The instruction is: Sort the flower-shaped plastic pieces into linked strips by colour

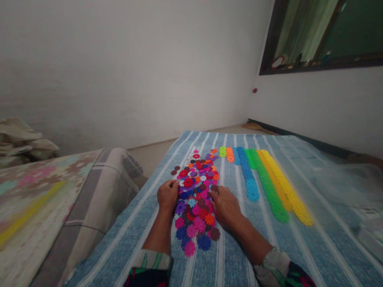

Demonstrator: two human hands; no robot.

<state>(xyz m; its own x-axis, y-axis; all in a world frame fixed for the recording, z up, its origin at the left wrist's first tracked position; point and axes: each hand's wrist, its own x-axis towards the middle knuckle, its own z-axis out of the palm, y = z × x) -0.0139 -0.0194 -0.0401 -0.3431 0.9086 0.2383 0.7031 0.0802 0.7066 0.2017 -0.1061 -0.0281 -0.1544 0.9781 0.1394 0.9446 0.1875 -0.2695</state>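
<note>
A heap of small flower-shaped plastic discs in pink, red, purple, blue and orange lies on a blue striped cloth. My left hand rests at the heap's left edge, fingers curled down onto the discs. My right hand lies at the heap's right edge, fingers bent, tips touching discs near a brown one. What the fingers pinch, if anything, is hidden. To the right, sorted rows of discs run away from me: a blue row, a green row, an orange row and a yellow row.
Short green and orange rows start at the far end. A folded grey striped blanket and a patterned mat lie to the left. Clear plastic sheeting sits at right. White walls and a dark window frame stand behind.
</note>
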